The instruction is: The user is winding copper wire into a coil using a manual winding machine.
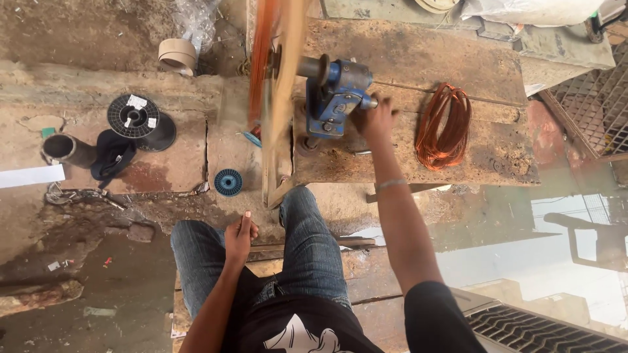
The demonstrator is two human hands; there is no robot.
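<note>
Right hand (374, 119) on blue winder (335, 95) crank; left hand (240, 233) closed.

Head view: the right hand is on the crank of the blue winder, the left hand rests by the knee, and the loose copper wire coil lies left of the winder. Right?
Not quite. The head view shows the copper wire coil lying to the right of the blue winder, on the wooden bench. The rest holds: right hand at the crank, left hand by the knee.
</note>
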